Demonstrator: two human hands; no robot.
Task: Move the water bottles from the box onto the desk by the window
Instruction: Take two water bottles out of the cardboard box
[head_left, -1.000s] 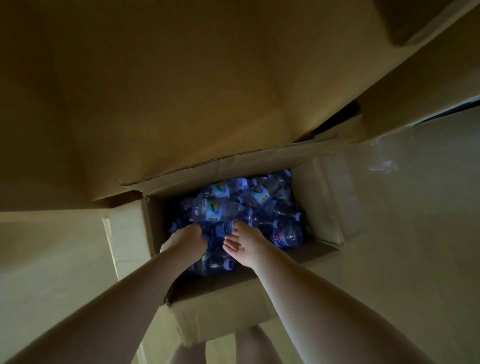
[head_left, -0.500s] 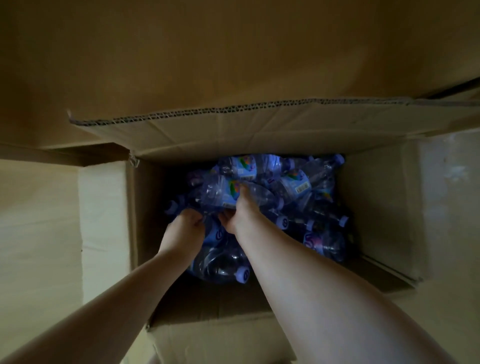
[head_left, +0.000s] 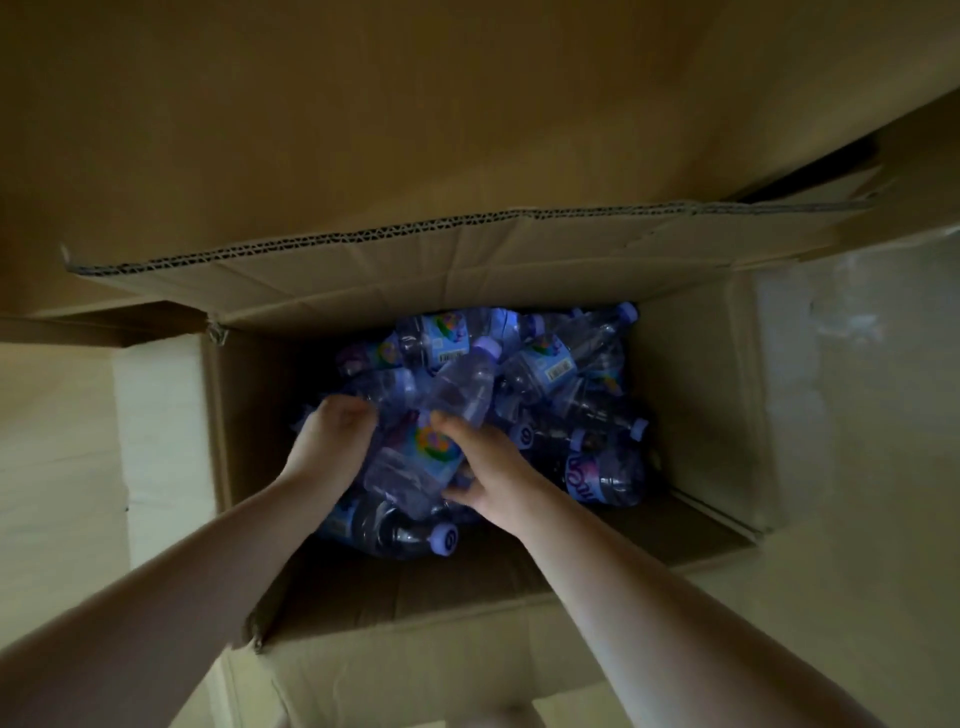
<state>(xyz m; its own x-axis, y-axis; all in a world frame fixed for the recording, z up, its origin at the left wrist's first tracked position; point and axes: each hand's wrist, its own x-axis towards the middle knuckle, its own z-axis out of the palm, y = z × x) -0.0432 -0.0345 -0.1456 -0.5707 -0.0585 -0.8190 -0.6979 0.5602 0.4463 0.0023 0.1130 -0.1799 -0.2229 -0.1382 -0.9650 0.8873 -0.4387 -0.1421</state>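
step: first grab, nothing on desk yet | right hand (head_left: 493, 470) curled round bottle (head_left: 434, 441), tilted cap-up off the pile so it clears | left hand (head_left: 332, 441) curled on the pile beside it, grip unclear | other bottles (head_left: 571, 395) loose in box (head_left: 691, 395) | desk out of view

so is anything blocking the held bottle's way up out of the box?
Nothing visible. The bottle, gripped by the right hand with the left hand beside it, lies on top of the pile, and the box flaps are folded open. The desk is out of view.
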